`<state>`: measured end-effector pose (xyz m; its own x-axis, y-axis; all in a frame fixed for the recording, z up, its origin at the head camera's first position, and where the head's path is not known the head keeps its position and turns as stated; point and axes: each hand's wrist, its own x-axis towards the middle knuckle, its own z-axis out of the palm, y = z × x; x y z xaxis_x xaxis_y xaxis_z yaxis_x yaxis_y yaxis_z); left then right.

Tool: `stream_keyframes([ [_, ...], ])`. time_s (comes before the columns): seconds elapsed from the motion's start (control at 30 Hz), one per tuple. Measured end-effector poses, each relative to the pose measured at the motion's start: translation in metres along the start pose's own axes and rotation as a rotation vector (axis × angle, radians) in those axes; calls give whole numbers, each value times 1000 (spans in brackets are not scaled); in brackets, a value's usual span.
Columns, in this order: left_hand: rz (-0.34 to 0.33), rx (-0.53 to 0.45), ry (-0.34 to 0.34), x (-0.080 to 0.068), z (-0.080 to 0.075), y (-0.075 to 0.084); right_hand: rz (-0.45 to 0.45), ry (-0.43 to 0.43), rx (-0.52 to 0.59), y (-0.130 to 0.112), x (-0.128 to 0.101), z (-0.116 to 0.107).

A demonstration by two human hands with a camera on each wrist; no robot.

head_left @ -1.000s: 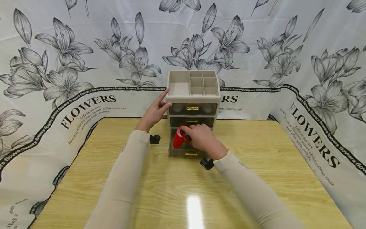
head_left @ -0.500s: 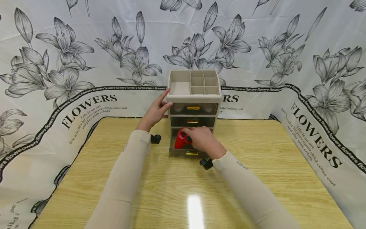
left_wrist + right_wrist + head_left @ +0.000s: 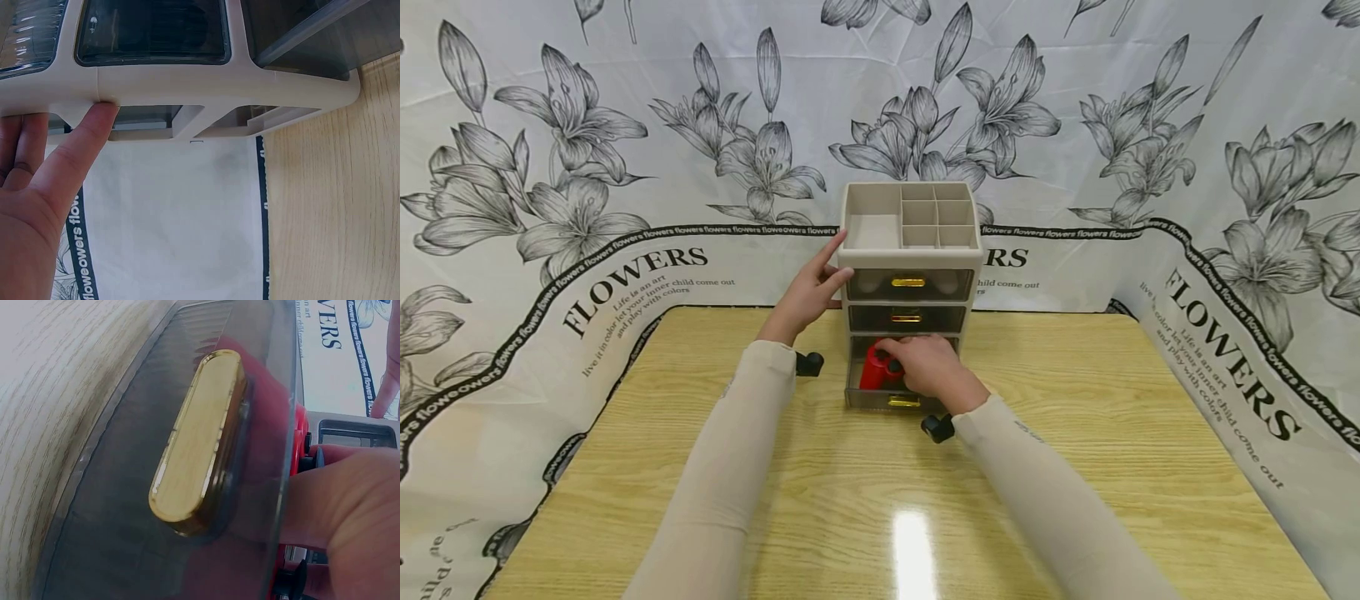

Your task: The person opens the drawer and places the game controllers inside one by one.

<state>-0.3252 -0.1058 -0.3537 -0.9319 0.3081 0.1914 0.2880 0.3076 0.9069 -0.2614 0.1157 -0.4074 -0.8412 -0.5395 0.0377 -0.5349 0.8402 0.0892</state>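
Note:
A small beige drawer cabinet point(image 3: 865, 259) stands upright on the table, its bottom drawer point(image 3: 872, 401) pulled out. Red binoculars point(image 3: 873, 372) with black ends stand inside that drawer, and my right hand point(image 3: 928, 365) grips them from above with the thumb near their top. Through the clear drawer front in the right wrist view, the red barrels show behind the gold handle point(image 3: 197, 437). My fingers are partly hidden there. Against the cabinet's left side rests my left hand point(image 3: 808, 292), index finger and thumb extended; its thumb touches the beige frame point(image 3: 156, 84) in the left wrist view.
Several beige compartments point(image 3: 919, 213) form the cabinet's top. Two upper drawers, the higher one point(image 3: 868, 285) and the one below it point(image 3: 868, 318), are closed. A flower-printed cloth point(image 3: 760, 275) hangs behind and beside the wooden table point(image 3: 775, 500).
My right hand has lowered slightly with the red binoculars, which now stand more upright and deeper in the bottom drawer. The left hand stays against the cabinet.

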Motion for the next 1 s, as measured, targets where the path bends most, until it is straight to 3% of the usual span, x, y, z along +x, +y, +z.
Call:
stream_keyframes([
  [0.33,-33,-31,-39,-12,-1,23,26,-89,27,0,5,6],
  [0.77,-2,-16,-9,2,0,-1,45,-158,86,2,12,9],
  [1.0,-22,-46,-31,-5,-2,13,48,-173,107,3,14,11],
])
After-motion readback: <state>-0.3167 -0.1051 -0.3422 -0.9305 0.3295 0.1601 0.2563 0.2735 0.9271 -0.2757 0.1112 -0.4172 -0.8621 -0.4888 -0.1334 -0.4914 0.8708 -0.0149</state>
